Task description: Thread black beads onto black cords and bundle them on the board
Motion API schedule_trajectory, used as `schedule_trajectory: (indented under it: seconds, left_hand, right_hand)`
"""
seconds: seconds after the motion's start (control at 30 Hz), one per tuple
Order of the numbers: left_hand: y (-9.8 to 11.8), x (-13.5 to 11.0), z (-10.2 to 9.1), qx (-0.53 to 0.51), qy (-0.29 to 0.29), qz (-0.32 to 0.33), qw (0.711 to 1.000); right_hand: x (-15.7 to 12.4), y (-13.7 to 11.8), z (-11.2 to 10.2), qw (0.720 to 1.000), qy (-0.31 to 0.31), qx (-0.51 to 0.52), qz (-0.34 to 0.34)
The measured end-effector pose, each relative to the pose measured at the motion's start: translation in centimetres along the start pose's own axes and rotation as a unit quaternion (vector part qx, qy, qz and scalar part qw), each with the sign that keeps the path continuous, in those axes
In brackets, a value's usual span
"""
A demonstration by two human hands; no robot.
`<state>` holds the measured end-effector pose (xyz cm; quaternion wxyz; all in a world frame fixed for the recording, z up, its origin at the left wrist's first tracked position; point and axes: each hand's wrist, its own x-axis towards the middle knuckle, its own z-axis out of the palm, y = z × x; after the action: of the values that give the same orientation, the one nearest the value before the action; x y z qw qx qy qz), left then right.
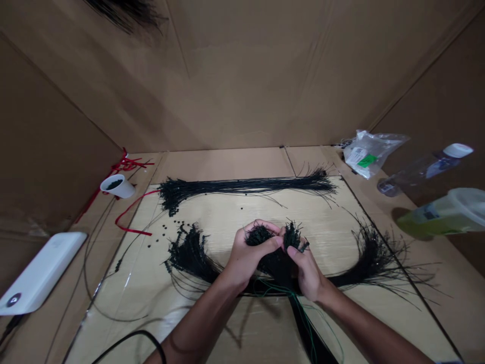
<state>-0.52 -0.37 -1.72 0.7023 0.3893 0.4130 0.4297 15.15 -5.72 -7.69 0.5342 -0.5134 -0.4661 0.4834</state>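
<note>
My left hand (246, 255) is closed around a tuft of thin black strings with small black tips (259, 235). My right hand (306, 268) pinches a second tuft of the same strings (292, 235) right beside it. Both tufts belong to one dark bundle (278, 268) that runs down between my wrists, tied with a thin green thread (303, 308). Another fanned bunch (189, 253) lies just left of my left hand, and loose strands (375, 253) spread out to the right of my right hand.
A long straight bundle of black strings (246, 187) lies farther back, with loose black beads (170, 227) near it. A white paper cup (117, 186) and red cord (129, 212) sit at the left, a white power bank (38, 273) nearer. A plastic bag (367, 151) and two bottles (435, 167) are at the right.
</note>
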Motion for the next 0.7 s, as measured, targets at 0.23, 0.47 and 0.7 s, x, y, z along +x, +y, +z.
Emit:
schedule_trajectory:
  seconds: [0.23,0.47,0.7]
  left_hand:
    - [-0.2,0.1,-0.4,0.034,-0.013,0.007,0.999]
    - [-0.2,0.1,-0.2,0.004,0.001,-0.014,1.0]
    - [-0.2,0.0,0.1,0.021,0.003,0.019,1.0]
  right_hand:
    - [0.1,0.2,-0.3,0.997,-0.063,-0.029,-0.016]
    - [0.3,-0.4,-0.2,0.993,-0.075,-0.064,-0.072]
    - [0.6,-0.7,0.0,0.996,-0.042,-0.031,-0.078]
